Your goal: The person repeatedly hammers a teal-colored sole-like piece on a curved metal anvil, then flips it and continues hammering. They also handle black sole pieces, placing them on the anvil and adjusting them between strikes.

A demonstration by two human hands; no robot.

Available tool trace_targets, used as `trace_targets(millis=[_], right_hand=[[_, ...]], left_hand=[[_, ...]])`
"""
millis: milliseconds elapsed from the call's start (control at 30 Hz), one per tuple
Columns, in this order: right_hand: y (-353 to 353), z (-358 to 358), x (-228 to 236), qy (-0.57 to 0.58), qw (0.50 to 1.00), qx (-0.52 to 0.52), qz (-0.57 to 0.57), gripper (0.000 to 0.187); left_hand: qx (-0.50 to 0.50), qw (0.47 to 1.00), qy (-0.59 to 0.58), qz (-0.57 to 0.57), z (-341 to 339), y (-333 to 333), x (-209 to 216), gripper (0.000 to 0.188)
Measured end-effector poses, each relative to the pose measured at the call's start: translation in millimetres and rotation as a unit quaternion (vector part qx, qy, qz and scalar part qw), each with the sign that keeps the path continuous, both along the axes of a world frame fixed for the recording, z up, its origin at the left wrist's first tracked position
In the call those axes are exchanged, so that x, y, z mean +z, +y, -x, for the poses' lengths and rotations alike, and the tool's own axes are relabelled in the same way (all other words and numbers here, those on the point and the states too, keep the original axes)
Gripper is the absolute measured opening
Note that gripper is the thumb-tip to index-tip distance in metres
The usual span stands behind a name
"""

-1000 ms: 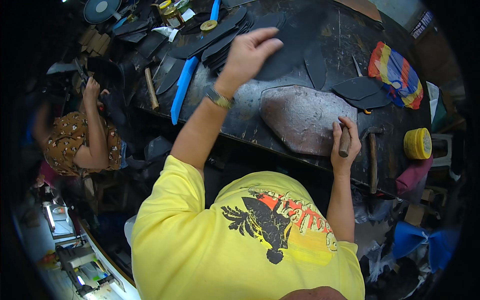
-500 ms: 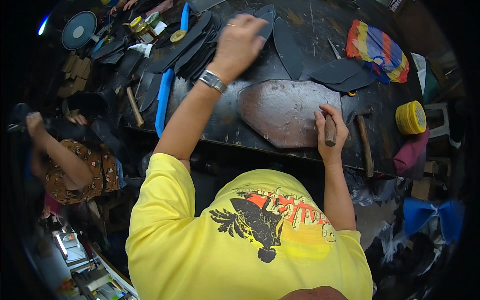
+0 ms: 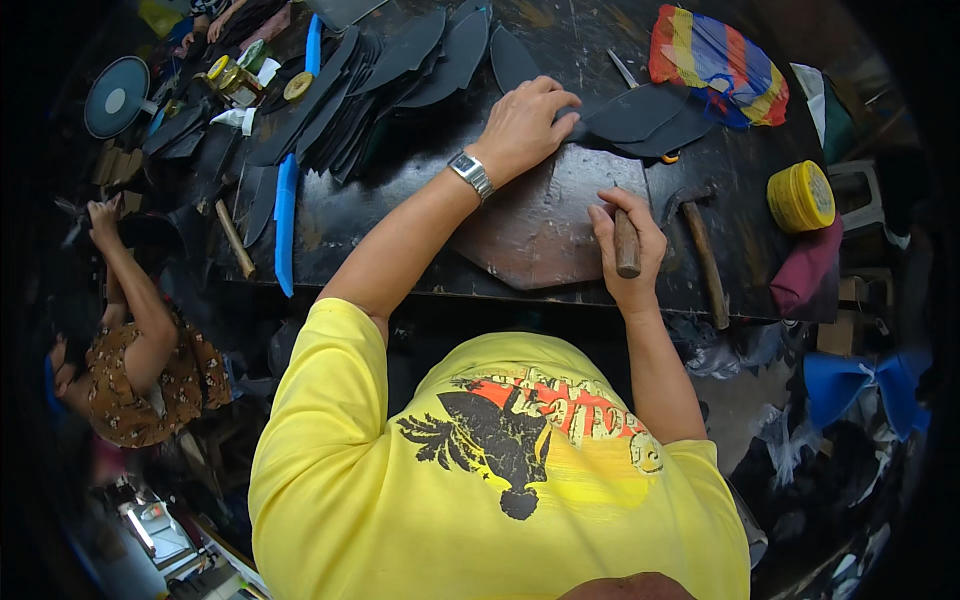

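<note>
My left hand (image 3: 522, 128), with a metal-banded watch, is over the far edge of a brown, worn slab (image 3: 540, 245). Its fingers are bent, and the thumb stands apart from them. It covers the lower end of a black pointed piece (image 3: 513, 60); whether it grips that piece is hard to see. More black leaf-shaped pieces lie fanned in a stack (image 3: 400, 75) to its left, and a few (image 3: 640, 112) lie to its right. My right hand (image 3: 635, 262) is closed around a tool with a wooden handle (image 3: 627, 245), by the slab's right side; the tool's other end is hidden.
A hammer (image 3: 705, 255) lies to the right, near a yellow tub (image 3: 800, 197) and a striped mesh bag (image 3: 720, 65). A scissors blade (image 3: 622, 68) shows beyond the black pieces. On the left are a blue strip (image 3: 286, 225) and a wooden stick (image 3: 234, 240). Another person (image 3: 150, 360) sits at far left.
My left hand has moved from over the stack, nearer to me and right, to the slab's far edge. The whole view has shifted slightly. My right hand still holds the wooden-handled tool.
</note>
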State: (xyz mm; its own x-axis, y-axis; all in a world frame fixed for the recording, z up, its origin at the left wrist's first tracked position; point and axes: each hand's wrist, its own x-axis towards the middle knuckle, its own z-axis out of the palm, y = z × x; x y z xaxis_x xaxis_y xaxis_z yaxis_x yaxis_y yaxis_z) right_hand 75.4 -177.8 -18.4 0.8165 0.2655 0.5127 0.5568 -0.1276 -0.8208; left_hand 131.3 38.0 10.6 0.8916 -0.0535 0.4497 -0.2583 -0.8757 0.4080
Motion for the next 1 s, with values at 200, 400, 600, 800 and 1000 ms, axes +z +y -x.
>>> trace_targets(millis=[200, 400, 600, 800, 1000], right_hand=[[1.7, -0.9, 1.9, -0.012, 1.000, -0.003, -0.008, 0.022], [1.1, -0.9, 2.1, -0.017, 1.000, 0.001, -0.007, 0.023], [1.0, -2.2, 1.5, -0.007, 1.000, 0.004, -0.011, 0.024], [-4.2, 0.7, -4.4, 0.040, 0.997, 0.018, -0.061, 0.024], [-11.4, 4.1, -12.6, 0.057, 0.987, 0.041, -0.144, 0.047]], left_hand=[[-0.026, 0.999, 0.017, -0.015, -26.9, -24.6, 12.7, 0.020], [-0.020, 0.992, 0.103, -0.070, -41.0, -50.2, -2.3, 0.046], [-0.027, 0.993, 0.105, -0.036, -43.7, -42.9, -10.3, 0.030], [-0.028, 0.991, -0.102, 0.084, -6.7, -24.8, 22.3, 0.023], [-0.035, 0.963, 0.131, 0.232, 71.7, -13.6, 20.5, 0.033]])
